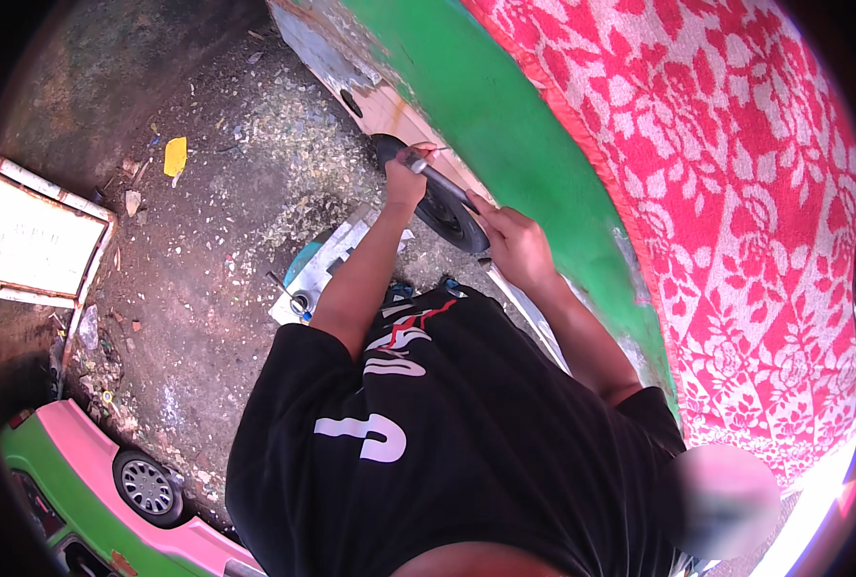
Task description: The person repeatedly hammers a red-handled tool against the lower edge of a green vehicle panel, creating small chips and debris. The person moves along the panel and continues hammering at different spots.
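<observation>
My right hand (518, 242) is closed round the dark handle of what looks like a hammer (445, 184). Its shiny metal end lies beside my left hand (406, 180). The left fingers are bent and pressed together at a pale pink lower strip (396, 113) of a green painted panel (466, 91). Whatever they pinch is too small to make out. Below both hands and the tool shows a black-tyred wheel (459, 227), partly covered by them.
A red and white floral blanket (716, 192) drapes over the green panel. Left of my left arm lies a teal and white object (314, 264). Debris and a yellow scrap (175, 156) litter the ground. A framed white board (38, 236) and a green and pink car (91, 471) stand at left.
</observation>
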Motion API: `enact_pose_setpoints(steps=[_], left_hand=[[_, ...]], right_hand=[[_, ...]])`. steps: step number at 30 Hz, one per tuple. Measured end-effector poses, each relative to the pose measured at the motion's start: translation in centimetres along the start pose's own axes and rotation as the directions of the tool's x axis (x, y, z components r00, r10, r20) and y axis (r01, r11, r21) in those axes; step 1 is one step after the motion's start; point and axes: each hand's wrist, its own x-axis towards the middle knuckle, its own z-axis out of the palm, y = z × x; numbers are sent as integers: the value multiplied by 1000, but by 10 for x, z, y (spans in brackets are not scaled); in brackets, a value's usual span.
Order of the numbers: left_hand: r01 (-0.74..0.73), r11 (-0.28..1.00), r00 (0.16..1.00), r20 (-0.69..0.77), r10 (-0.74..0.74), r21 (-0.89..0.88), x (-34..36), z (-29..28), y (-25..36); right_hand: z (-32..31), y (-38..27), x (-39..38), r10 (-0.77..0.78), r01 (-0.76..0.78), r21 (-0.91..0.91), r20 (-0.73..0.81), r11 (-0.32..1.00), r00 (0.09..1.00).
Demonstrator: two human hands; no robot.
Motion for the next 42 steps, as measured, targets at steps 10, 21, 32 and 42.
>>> enact_pose_setpoints(steps=[10, 21, 32, 42], left_hand=[[44, 978, 998, -43, -54, -204, 6, -9, -8], [32, 983, 999, -17, -36, -181, 1, -11, -21], [6, 984, 999, 45, 2, -176, 2, -10, -12], [0, 999, 996, -86, -4, -53, 5, -5, -11]], right_hand=[[-19, 16, -13, 275, -230, 240, -179, 943, 945], [-19, 22, -29, 382, -330, 309, -122, 892, 916], [-22, 10, -17, 382, -353, 241, -86, 904, 920], [5, 7, 4, 6, 1, -158, 44, 987, 999]])
